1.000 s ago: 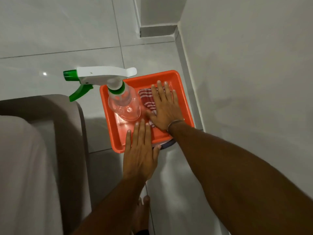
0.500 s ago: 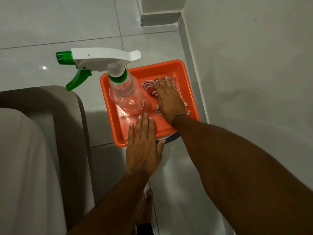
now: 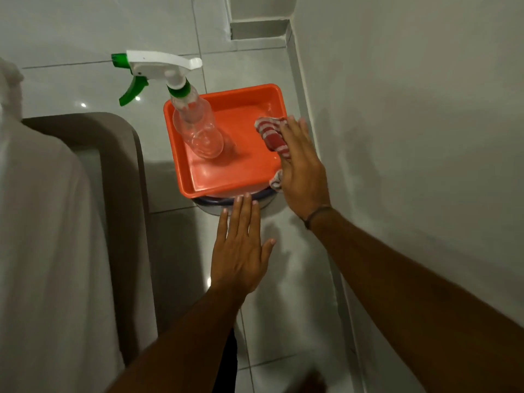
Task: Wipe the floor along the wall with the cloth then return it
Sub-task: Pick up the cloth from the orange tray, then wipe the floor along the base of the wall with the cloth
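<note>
cloth (image 3: 271,134) gripped by right hand (image 3: 302,168) at orange tray (image 3: 226,180) edge — left hand (image 3: 241,251) flat, spread wide

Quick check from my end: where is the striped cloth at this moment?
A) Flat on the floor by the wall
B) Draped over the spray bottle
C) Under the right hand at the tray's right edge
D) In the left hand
C: the right hand covers the red-and-white cloth at the right rim of the orange tray, while the left hand is flat and bare, and the spray bottle stands uncovered.
</note>
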The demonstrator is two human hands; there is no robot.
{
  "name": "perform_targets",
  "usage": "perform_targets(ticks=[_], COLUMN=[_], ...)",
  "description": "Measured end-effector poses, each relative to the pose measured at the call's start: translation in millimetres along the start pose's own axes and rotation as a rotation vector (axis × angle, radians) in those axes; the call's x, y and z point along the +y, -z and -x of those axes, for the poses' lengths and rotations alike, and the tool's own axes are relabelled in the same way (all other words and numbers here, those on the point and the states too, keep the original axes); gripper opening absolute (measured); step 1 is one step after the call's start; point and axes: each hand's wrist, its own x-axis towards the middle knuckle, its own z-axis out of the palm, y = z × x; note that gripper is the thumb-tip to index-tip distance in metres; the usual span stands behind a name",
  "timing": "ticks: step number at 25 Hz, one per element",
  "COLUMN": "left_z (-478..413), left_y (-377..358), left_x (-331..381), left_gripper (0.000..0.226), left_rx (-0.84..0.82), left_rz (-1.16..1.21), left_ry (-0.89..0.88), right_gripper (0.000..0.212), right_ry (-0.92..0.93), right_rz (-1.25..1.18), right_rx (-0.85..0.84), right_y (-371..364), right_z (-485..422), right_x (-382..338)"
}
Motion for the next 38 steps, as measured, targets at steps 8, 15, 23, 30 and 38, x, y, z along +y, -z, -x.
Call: perform_targets(ticks=[8,15,23,30,38], left_z=[139.0,205.1,151.6,135.2,139.3], left_y=[-91.9,-212.7,-337.4,-427.0,-460.7], left_x=[93.4,113.4,71.2,40.7,28.4], left_gripper=[0.082,0.086,0.087,0.086,0.082], left_rx=[-0.144,-0.334,-0.182,-0.142,0.088], left_rz=[-0.068,-0.008,-0.016,-0.002,-0.021], left_ry=[0.103,0.163,0.107,0.053,0.007], right_gripper=[0.065,0.081,0.104,0.072,0.064], right_ry=[-0.292,-0.426,-0.294,-0.034,0.003], right_rz=[0.000,0.068,0.260,0.600,0.568], right_rx=[-0.128,-0.472,-0.411,-0.403,-0.273], right_y=[46.7,-8.3,-115.0,-187.5,-193.9], right_z=[266.0,407.5,363.0,386.8,381.6], right_x=[86.3,176.7,283.5,330.6,349.4])
